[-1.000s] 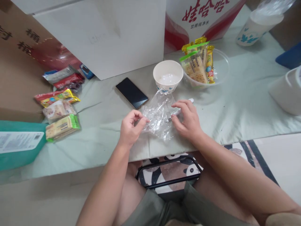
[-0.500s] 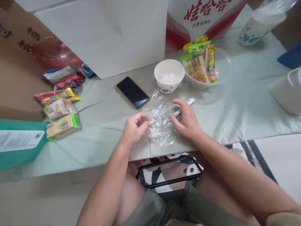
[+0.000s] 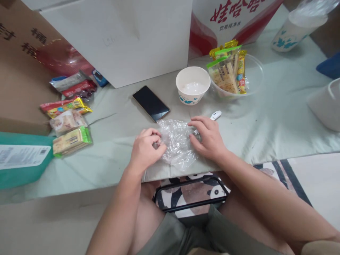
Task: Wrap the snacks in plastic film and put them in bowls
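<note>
A crumpled clear plastic film (image 3: 177,141) lies on the table between my hands. My left hand (image 3: 146,148) is at its left edge, fingers curled and the thumb close to them, closed on the film. On the opposite side, my right hand (image 3: 207,138) rests with thumb and fingers apart, its fingertips at the film's right edge. Under and beyond my right hand lies a slim white object (image 3: 216,115), mostly covered, so its kind is unclear. Just behind stands a white paper bowl (image 3: 191,97) with blue leaf prints and crumpled clear plastic inside.
A phone (image 3: 151,103) lies left of the bowl. To the right, a clear plastic bowl (image 3: 256,79) holds wrapped snacks. Several snack packs (image 3: 71,141) lie at the left beside a green container (image 3: 23,177). White boxes (image 3: 119,46) stand behind. A cup (image 3: 288,35) stands far right.
My left hand has shifted slightly left and down. My right hand has come slightly lower with fingers more bent. The film's far end has drawn in, away from the paper bowl.
</note>
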Demonstrator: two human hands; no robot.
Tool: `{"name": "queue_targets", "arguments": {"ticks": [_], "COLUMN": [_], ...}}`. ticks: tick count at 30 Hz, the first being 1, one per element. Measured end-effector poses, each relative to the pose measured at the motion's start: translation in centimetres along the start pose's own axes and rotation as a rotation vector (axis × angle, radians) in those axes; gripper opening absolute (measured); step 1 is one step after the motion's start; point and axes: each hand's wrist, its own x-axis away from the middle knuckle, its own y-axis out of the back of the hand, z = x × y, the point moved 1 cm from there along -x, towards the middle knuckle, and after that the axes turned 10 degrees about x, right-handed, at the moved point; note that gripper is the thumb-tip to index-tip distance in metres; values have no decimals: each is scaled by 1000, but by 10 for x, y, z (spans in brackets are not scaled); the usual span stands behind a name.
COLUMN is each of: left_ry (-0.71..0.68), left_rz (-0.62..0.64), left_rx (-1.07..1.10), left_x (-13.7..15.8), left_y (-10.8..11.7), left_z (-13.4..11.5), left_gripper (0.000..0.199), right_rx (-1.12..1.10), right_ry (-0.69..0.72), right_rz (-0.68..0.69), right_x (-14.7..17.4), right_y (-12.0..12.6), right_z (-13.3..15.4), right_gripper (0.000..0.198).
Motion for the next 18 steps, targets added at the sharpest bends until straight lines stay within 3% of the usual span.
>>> {"name": "queue_targets", "arguments": {"ticks": [2,6,9,14,16,18], "left_ry": [10,86,125,145,162,197], "left_rz": [-25,2,69,117,173,310], "left_rx": [-121,-112,6,486,740,954], "left_x": [1,1,2,7,9,9], "left_y": [2,3,0,-1,2,7], "left_z": [1,-2,-4,-4,-4,-5], "left_gripper": [7,34,42,38,39,41], "right_rx": [35,118,134,-42,-254,-568], "right_ry": [59,86,61,-20,-85,-205], "right_rz": [31,68,89,92,69,91], "right_x": [1,3,2,-2,-5,-8], "right_y": [-2,-6,-8,-2,2,5], "right_z": [1,-1,-2,-3,-7,-11], "right_gripper": [19,12,12,29,40,45]}}
